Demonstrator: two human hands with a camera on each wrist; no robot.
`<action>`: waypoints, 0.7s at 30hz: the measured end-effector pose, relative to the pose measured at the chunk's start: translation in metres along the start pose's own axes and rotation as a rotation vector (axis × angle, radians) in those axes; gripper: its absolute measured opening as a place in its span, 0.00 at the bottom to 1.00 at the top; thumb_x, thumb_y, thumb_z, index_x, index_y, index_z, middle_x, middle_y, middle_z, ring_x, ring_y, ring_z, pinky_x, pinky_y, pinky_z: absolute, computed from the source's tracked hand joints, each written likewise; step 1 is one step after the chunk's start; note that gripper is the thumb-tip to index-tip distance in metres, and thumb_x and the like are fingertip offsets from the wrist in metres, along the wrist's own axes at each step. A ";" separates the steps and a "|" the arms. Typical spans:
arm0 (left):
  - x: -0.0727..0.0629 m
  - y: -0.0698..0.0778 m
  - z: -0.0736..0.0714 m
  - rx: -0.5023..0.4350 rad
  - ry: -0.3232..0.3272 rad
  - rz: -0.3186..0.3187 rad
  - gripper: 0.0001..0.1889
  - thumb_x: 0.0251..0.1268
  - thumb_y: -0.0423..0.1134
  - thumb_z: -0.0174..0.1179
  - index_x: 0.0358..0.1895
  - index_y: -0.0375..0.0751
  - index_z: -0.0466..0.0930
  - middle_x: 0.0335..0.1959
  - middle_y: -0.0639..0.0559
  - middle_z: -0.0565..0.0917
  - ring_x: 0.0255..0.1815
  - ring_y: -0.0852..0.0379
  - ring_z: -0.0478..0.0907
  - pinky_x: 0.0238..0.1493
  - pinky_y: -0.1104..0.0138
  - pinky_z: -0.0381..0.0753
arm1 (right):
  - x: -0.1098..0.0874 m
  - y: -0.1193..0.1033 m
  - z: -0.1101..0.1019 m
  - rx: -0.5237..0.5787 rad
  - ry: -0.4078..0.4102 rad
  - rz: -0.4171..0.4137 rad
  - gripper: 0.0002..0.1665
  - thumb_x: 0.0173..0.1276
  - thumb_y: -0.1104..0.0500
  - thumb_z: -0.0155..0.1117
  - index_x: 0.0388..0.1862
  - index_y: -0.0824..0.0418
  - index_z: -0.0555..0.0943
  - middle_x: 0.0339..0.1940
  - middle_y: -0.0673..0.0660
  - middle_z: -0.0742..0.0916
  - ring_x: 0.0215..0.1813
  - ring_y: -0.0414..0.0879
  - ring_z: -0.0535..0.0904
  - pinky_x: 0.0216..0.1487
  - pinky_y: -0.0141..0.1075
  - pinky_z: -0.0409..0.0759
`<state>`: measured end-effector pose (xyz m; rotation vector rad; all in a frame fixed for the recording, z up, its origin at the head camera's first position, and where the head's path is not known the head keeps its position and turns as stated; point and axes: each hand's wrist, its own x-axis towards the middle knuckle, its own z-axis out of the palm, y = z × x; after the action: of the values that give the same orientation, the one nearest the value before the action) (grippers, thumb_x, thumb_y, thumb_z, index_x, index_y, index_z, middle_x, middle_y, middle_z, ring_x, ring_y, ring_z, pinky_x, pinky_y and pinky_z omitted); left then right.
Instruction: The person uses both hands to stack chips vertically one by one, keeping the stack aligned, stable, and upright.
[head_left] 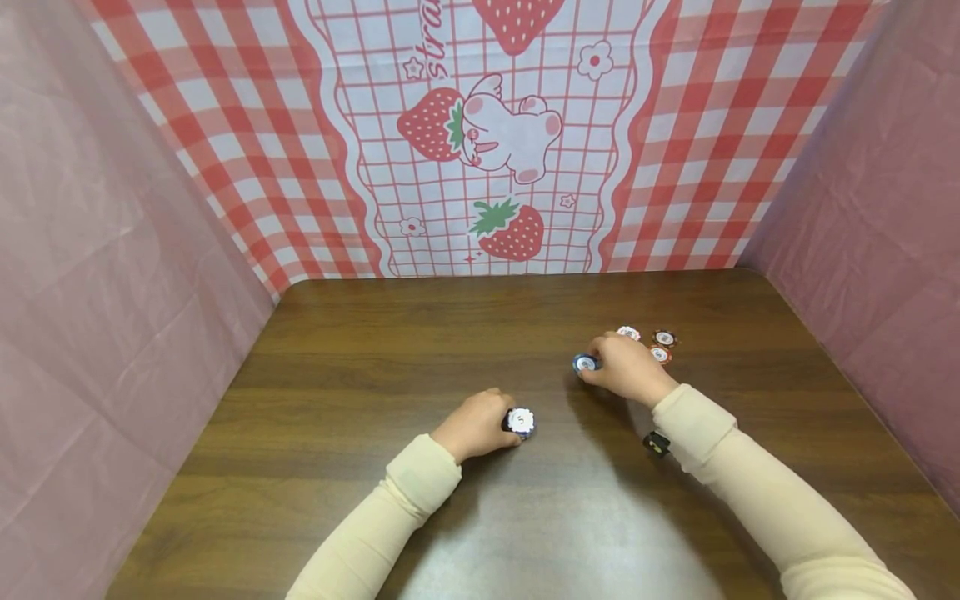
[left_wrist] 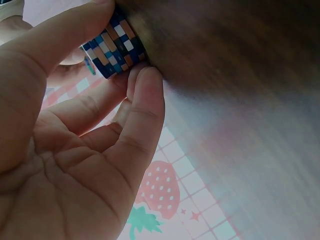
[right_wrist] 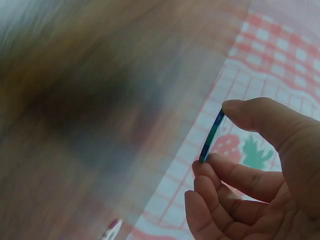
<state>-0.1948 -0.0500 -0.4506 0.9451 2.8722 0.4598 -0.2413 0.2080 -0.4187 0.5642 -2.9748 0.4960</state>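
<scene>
A short stack of poker chips [head_left: 521,422] stands on the table, with a white-faced chip on top. My left hand [head_left: 476,425] holds the stack between thumb and fingers. In the left wrist view the chips' banded edges [left_wrist: 116,45] show blue, white and tan blocks. Farther right and back, my right hand [head_left: 626,365] pinches one blue poker chip [head_left: 585,363] by its rim. The right wrist view shows this chip [right_wrist: 212,134] edge-on between thumb and fingertips, off the table surface.
Beyond the right hand lie a pink-and-white chip [head_left: 628,332], a black chip [head_left: 664,337] and an orange chip [head_left: 660,355], close together on the brown wooden table [head_left: 360,333]. A strawberry-print cloth [head_left: 495,233] hangs along the back edge, with pink cloth walls [head_left: 847,208] at both sides.
</scene>
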 end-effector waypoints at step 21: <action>0.001 0.000 -0.001 -0.006 -0.008 -0.007 0.16 0.50 0.45 0.73 0.39 0.41 0.83 0.32 0.54 0.82 0.33 0.60 0.75 0.37 0.68 0.76 | -0.019 -0.060 0.018 0.015 -0.009 -0.255 0.19 0.54 0.51 0.75 0.38 0.62 0.85 0.34 0.53 0.85 0.34 0.42 0.76 0.36 0.37 0.76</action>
<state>-0.1958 -0.0500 -0.4495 0.9328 2.8647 0.4627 -0.2019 0.1562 -0.4204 0.9320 -2.8506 0.4928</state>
